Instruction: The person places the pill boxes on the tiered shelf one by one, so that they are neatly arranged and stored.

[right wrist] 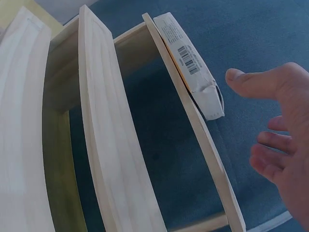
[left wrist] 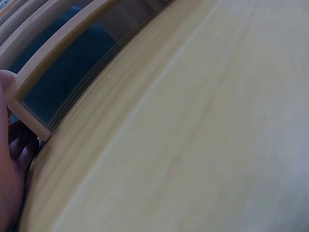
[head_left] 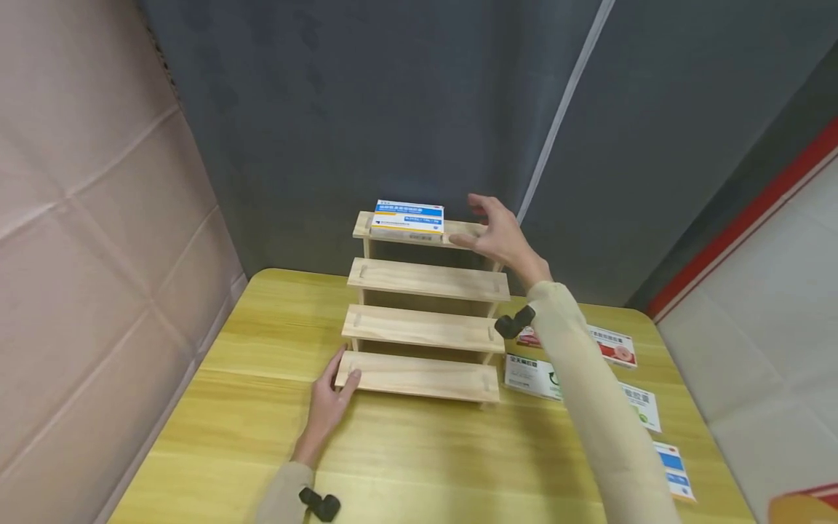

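Blue-white cardboard box (head_left: 407, 218) could fall if our right hand (head_left: 503, 236) (fingers apart) bumps it — our left hand (head_left: 329, 399) grips the stepped pale-wood rack (head_left: 428, 282)

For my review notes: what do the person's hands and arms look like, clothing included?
Both the left hand and right hand are ungloved. The left sleeve and right sleeve are long, plain and pale cream. A small, black, knobbly device sits at each wrist.
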`<state>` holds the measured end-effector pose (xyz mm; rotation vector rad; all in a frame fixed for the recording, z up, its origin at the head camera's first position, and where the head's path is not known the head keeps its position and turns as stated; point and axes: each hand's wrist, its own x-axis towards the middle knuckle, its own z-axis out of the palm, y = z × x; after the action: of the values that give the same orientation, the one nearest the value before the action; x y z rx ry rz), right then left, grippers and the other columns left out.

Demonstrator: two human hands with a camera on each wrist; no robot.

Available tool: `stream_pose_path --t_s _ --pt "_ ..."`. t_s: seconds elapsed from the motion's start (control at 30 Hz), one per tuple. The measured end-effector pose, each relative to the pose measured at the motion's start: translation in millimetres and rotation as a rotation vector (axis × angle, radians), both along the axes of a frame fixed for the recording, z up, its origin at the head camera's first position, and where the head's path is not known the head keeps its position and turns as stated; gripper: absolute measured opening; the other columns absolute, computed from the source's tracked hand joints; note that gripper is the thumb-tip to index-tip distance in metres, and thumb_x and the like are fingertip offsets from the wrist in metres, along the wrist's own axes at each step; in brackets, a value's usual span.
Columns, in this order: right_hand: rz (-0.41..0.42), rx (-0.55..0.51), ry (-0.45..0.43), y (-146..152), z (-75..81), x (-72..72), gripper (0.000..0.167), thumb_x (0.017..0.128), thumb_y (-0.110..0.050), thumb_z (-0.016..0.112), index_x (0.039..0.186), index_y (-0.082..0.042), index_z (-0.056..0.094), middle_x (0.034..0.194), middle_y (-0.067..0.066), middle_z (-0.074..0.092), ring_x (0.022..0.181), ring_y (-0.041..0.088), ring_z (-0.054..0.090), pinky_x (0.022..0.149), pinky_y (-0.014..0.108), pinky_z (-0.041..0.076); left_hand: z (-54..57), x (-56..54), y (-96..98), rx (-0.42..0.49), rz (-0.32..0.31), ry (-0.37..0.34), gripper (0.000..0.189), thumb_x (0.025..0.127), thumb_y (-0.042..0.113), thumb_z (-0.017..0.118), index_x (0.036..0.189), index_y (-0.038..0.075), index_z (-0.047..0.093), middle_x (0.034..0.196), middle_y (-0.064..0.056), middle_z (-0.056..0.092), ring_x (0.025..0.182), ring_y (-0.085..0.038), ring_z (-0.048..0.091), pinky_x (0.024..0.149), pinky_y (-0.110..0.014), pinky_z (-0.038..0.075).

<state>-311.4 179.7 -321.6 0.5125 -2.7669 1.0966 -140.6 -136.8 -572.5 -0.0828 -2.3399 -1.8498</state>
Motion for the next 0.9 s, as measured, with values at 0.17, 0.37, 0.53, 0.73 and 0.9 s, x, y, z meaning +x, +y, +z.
stream_pose_path --t_s 0.17,0.37,0.53,0.73,0.9 --pt "-0.012 0.004 0.003 11 0.2 4.2 0.090 0.083 -0.036 0.083 0.155 -0.006 0.039 0.153 0.016 0.046 0.136 0.039 0.050 0.114 0.053 0.045 24.5 7.4 2.6 -0.019 0.004 -0.005 0.059 0.100 0.011 0.063 0.152 -0.003 0.039 0.160 -0.023 0.036 0.149 -0.044 0.031 0.123 -0.047 0.027" --pt "-0.024 0.012 0.029 22 -3.3 8.7 0.087 0.083 -0.033 0.082 0.153 -0.002 0.040 0.152 0.019 0.047 0.136 0.038 0.049 0.114 0.053 0.045 20.8 5.2 1.3 -0.027 0.010 -0.008 0.059 0.100 0.010 0.063 0.152 -0.004 0.039 0.160 -0.023 0.037 0.149 -0.044 0.032 0.123 -0.047 0.028" --pt "-0.023 0.005 0.055 31 -7.0 11.8 0.085 0.083 -0.030 0.082 0.151 0.000 0.042 0.148 0.021 0.050 0.135 0.037 0.051 0.111 0.053 0.047 -0.8 -0.7 -1.5 0.001 0.020 -0.004 0.060 0.100 0.013 0.064 0.153 0.001 0.040 0.161 -0.021 0.036 0.150 -0.042 0.030 0.123 -0.044 0.025" --pt "-0.061 0.015 0.076 45 -10.7 21.8 0.083 0.082 -0.030 0.082 0.150 0.000 0.044 0.147 0.022 0.052 0.127 0.040 0.055 0.108 0.056 0.048 -21.4 -7.0 -5.6 -0.001 0.016 0.021 0.060 0.101 0.019 0.064 0.155 0.009 0.040 0.163 -0.014 0.036 0.152 -0.037 0.030 0.124 -0.040 0.024" --pt "-0.061 0.003 0.101 59 -15.0 30.3 0.080 0.083 -0.026 0.082 0.149 0.001 0.044 0.147 0.023 0.051 0.130 0.043 0.054 0.110 0.056 0.048 -22.1 -6.4 -5.4 0.007 0.007 0.029 0.059 0.102 0.022 0.063 0.155 0.010 0.040 0.163 -0.014 0.036 0.152 -0.039 0.029 0.125 -0.045 0.024"
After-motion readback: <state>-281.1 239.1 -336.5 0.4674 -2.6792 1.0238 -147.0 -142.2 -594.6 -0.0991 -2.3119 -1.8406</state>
